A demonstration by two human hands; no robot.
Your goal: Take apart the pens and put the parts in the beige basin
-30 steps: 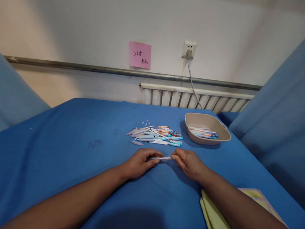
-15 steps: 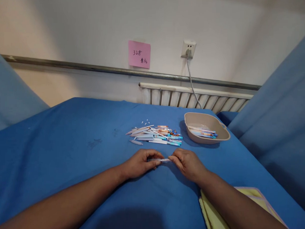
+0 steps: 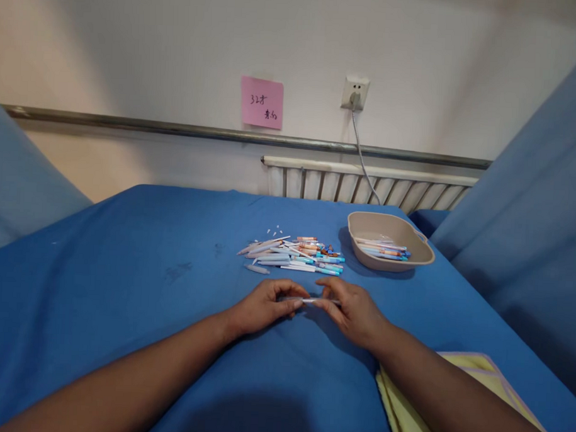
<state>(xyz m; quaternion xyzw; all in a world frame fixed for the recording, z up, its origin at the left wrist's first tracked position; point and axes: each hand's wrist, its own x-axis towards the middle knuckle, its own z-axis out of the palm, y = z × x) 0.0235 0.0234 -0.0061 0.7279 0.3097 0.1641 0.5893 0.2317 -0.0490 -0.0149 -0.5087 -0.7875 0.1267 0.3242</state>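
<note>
A thin, pale pen lies level between my two hands, low over the blue sheet. My left hand is closed on its left part, thumb in front and fingers curled behind. Around the right part is my right hand, its thumb against the pen and the index finger lifted away from it; the other fingers are partly hidden behind. Just beyond my hands lies a loose pile of pen parts, with white and pale barrels, turquoise and orange pieces. Several tiny white tips are scattered behind the pile.
At the right, a beige plastic basin holds several pens. A folded yellow cloth lies under my right forearm. Blue curtains hang at both sides. Behind the bed are a radiator, a rail and a plugged-in socket.
My right hand has loosened its pinch: the index finger has risen and the thumb has slid left along the pen. More of the pen's right end shows. My left hand stays in place.
</note>
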